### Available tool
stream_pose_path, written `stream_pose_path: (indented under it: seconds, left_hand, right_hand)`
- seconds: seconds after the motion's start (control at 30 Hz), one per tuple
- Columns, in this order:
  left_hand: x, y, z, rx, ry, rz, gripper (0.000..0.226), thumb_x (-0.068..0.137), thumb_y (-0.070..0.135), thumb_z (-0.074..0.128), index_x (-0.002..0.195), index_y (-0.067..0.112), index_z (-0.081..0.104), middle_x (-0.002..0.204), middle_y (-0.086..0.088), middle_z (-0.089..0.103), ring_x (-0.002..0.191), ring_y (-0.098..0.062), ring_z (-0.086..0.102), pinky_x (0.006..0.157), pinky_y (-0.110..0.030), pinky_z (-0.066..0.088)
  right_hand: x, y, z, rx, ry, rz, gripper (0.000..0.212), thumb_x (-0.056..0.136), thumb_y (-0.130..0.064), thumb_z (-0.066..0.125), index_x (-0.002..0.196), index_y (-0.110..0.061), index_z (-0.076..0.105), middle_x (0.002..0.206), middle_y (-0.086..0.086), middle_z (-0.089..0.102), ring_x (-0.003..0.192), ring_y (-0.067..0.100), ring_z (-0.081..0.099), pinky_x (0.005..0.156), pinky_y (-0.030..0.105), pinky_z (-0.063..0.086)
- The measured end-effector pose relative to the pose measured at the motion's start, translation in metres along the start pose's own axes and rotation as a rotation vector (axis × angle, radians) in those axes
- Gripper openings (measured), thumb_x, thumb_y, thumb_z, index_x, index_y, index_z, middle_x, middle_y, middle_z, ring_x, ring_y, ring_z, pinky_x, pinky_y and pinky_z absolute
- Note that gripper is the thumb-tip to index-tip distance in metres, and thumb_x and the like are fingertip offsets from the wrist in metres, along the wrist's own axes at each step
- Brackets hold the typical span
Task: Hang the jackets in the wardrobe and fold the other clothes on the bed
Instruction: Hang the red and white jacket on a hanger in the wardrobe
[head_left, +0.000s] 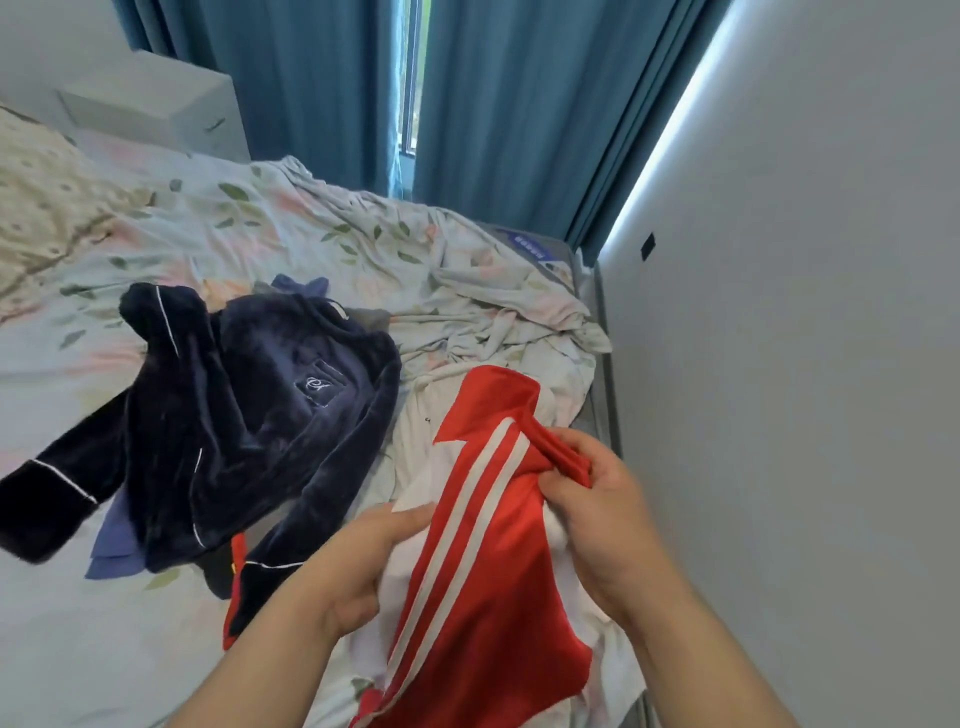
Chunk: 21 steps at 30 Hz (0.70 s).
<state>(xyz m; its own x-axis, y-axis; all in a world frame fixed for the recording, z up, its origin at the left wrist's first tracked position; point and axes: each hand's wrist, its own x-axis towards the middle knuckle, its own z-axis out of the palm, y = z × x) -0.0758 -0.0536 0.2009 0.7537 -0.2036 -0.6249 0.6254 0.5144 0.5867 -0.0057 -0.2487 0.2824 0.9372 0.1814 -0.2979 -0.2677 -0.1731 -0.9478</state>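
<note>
A red and white garment with two white stripes (483, 525) is lifted over the near right part of the bed (67, 639). My right hand (597, 509) pinches its red ribbed edge near the top. My left hand (358, 566) grips the white part on its left side. To the left, a dark navy velvet top with white piping (249, 431) lies crumpled on the bed. A light blue piece of clothing (111, 551) and a red and black piece (234, 577) stick out from under it.
A rumpled floral sheet (467, 291) covers the far side of the bed. Blue curtains (498, 104) hang behind it with a gap of window. A white wall (805, 364) stands close on the right. A white headboard unit (156, 104) is at the far left.
</note>
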Motion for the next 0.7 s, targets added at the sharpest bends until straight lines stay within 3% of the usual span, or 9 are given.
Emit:
stream_pose_path:
  seconds: [0.07,0.13,0.27,0.33,0.47,0.63,0.7]
  left_hand:
    - [-0.031,0.008,0.006,-0.062,0.025,0.096,0.035,0.09,0.021,0.067,0.123,0.008,0.066,0.122,-0.021,0.067,0.11,-0.041,0.065,0.095,-0.054,0.051]
    - [-0.067,0.016,0.015,-0.119,0.064,0.226,0.034,0.09,0.022,0.061,0.12,0.009,0.069,0.121,-0.022,0.067,0.108,-0.042,0.065,0.087,-0.051,0.054]
    - [-0.135,0.03,0.041,-0.147,0.143,0.485,0.033,0.088,0.029,0.06,0.111,0.01,0.073,0.117,-0.025,0.068,0.105,-0.041,0.067,0.079,-0.045,0.057]
    - [-0.165,0.035,0.053,-0.136,0.176,0.597,0.033,0.082,0.028,0.071,0.111,0.011,0.073,0.117,-0.025,0.067,0.106,-0.042,0.066,0.078,-0.044,0.058]
    - [-0.217,0.038,0.077,-0.121,0.33,0.837,0.043,0.073,0.018,0.079,0.113,0.005,0.071,0.114,-0.028,0.067,0.104,-0.043,0.067,0.076,-0.042,0.059]
    - [-0.266,0.026,0.118,-0.149,0.509,1.004,0.032,0.079,0.022,0.064,0.103,0.005,0.075,0.108,-0.031,0.068,0.094,-0.041,0.07,0.07,-0.038,0.059]
    - [-0.282,0.02,0.135,-0.152,0.61,1.063,0.035,0.075,0.025,0.066,0.103,0.006,0.075,0.106,-0.03,0.069,0.096,-0.042,0.069,0.074,-0.041,0.06]
  right_hand:
    - [-0.015,-0.019,0.006,0.031,0.044,-0.017,0.043,0.085,0.003,0.064,0.108,-0.034,0.068,0.104,-0.006,0.075,0.1,0.013,0.071,0.093,0.036,0.055]
    - [-0.027,-0.04,0.011,0.165,0.058,0.018,0.041,0.084,0.004,0.069,0.117,-0.02,0.064,0.1,0.001,0.077,0.095,0.019,0.073,0.086,0.037,0.059]
    - [-0.051,-0.077,0.02,0.454,-0.077,0.176,0.019,0.091,0.004,0.061,0.109,0.004,0.066,0.097,0.02,0.075,0.087,0.03,0.074,0.063,0.033,0.061]
    - [-0.059,-0.081,0.024,0.491,-0.174,0.204,0.02,0.093,-0.001,0.058,0.111,0.004,0.066,0.102,0.021,0.074,0.091,0.031,0.074,0.068,0.036,0.062]
    - [-0.073,-0.093,0.032,0.477,-0.382,0.119,0.038,0.083,-0.022,0.064,0.116,-0.002,0.069,0.113,0.018,0.072,0.104,0.03,0.071,0.094,0.043,0.052]
    - [-0.107,-0.108,0.03,0.106,-0.652,-0.063,0.06,0.069,-0.052,0.078,0.112,-0.011,0.07,0.105,0.005,0.076,0.103,0.021,0.071,0.097,0.042,0.051]
    - [-0.125,-0.111,0.028,-0.016,-0.722,-0.155,0.053,0.07,-0.045,0.086,0.113,-0.017,0.07,0.102,0.0,0.077,0.1,0.017,0.072,0.094,0.039,0.053]
